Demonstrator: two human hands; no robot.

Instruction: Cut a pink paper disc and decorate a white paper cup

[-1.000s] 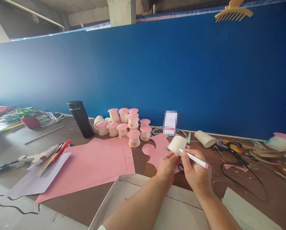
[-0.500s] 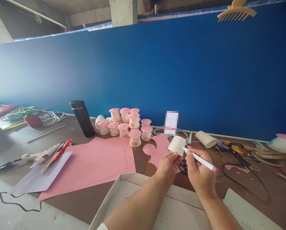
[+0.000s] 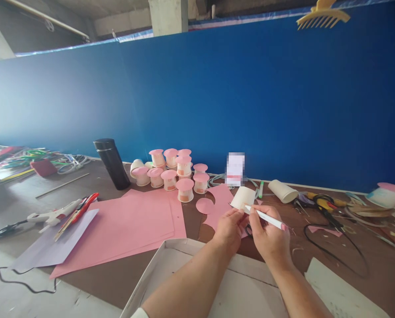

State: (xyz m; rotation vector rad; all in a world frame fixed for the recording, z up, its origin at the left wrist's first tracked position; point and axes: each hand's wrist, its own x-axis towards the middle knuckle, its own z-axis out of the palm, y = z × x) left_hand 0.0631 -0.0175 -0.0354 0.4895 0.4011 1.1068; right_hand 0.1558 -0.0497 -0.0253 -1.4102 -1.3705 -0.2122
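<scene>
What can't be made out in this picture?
All in head view:
White paper cup: inside, hidden by its wall.
White, pink-ended pen: tip contact, too small.
Dark looped object: full shape, behind right hand.
White, shallow rectangular tray: near end, cut by bottom edge.

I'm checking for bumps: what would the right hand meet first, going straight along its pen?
Probably the white cup in the left hand; the pen in the right hand points at it, though contact is unclear.

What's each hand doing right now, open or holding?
Left hand: closed, holding the white cup.
Right hand: closed, holding the white pen, tip at the cup.
</scene>
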